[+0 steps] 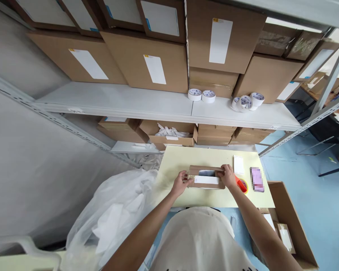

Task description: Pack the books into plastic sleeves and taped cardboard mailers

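Observation:
A small brown cardboard box [198, 185] with a white label on its near side rests on the pale yellow table [175, 158]. Its top is partly uncovered, and something dark and greyish shows inside. My left hand [182, 183] grips the box's left end, thumb at the near edge. At the right end, my right hand [228, 176] holds the box by its raised flap and corner. Just right of that hand lies a red tape dispenser [241, 184] with a yellow-edged roll.
A white card [238, 164] and a phone [257, 179] lie on the table's right. A large open carton [290, 222] stands on the floor at right. Clear plastic bags [113, 210] bulge at left. Beyond the table, a shelf [124, 98] bears cartons and tape rolls [194, 94].

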`<action>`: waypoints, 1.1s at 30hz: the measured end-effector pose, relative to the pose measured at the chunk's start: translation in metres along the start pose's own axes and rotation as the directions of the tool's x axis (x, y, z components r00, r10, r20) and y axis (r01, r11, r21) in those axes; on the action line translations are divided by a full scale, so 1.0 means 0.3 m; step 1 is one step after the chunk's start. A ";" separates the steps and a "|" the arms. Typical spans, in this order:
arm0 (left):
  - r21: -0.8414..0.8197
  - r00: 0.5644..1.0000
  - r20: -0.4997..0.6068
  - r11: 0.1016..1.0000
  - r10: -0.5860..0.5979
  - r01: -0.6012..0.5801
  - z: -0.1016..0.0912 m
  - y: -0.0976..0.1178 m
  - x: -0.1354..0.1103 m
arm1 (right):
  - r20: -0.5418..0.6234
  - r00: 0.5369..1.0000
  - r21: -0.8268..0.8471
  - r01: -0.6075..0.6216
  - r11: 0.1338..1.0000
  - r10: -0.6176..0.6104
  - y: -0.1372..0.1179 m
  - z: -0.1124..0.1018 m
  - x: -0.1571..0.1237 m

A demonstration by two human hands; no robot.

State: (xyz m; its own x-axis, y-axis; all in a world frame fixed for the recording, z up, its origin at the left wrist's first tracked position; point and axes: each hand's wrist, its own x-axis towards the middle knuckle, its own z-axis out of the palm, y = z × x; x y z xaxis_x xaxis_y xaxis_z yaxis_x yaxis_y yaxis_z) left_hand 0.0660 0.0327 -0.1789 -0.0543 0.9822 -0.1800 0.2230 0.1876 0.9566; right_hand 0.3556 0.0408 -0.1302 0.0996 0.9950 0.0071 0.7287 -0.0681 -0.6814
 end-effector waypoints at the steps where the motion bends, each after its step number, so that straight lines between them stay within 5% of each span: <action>1: 0.008 1.000 0.010 1.000 0.009 -0.009 -0.005 -0.006 0.001 | -0.006 1.000 -0.073 0.014 0.997 -0.014 -0.008 0.007 -0.004; 7: 0.218 0.982 0.007 0.958 0.191 -0.188 -0.017 -0.004 0.033 | 0.192 0.971 -0.175 0.180 0.968 -0.145 0.024 0.021 -0.071; 11: 0.386 0.932 0.072 0.851 0.356 -0.355 -0.013 0.024 0.031 | 0.240 0.964 -0.163 0.156 0.974 -0.114 0.060 0.059 -0.136; 15: 0.619 0.807 0.328 0.533 0.491 -0.577 0.011 0.084 -0.009 | 0.144 0.986 -0.199 0.115 0.973 -0.087 0.056 0.128 -0.168; 17: 0.647 0.735 0.480 0.373 0.478 -0.665 0.028 0.113 -0.024 | 0.118 0.989 -0.208 0.112 0.972 -0.089 0.047 0.153 -0.173; 20: 0.633 0.673 0.611 0.253 0.418 -0.732 0.050 0.137 -0.024 | 0.121 0.986 -0.174 0.133 0.976 -0.113 0.043 0.160 -0.179; 24: 0.650 0.673 0.643 0.204 0.366 -0.732 0.056 0.138 -0.004 | 0.031 0.991 -0.122 0.130 0.984 -0.128 0.104 0.117 -0.218; 29: 0.666 0.685 0.633 0.196 0.361 -0.720 0.056 0.147 -0.006 | -0.272 0.957 -0.185 -0.159 0.970 0.105 0.270 0.051 -0.290; 33: 0.644 0.684 0.632 0.245 0.363 -0.725 0.063 0.162 -0.018 | -0.120 0.949 -0.330 -0.316 0.890 0.292 0.324 0.031 -0.290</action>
State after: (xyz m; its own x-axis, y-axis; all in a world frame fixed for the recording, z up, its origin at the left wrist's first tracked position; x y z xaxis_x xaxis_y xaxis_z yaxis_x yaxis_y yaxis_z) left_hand 0.0956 0.0367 -0.1358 0.6592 0.7477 0.0797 0.7205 -0.6584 0.2177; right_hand 0.4115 -0.0516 -0.2038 0.3886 0.9154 -0.1046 0.8406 -0.3987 -0.3667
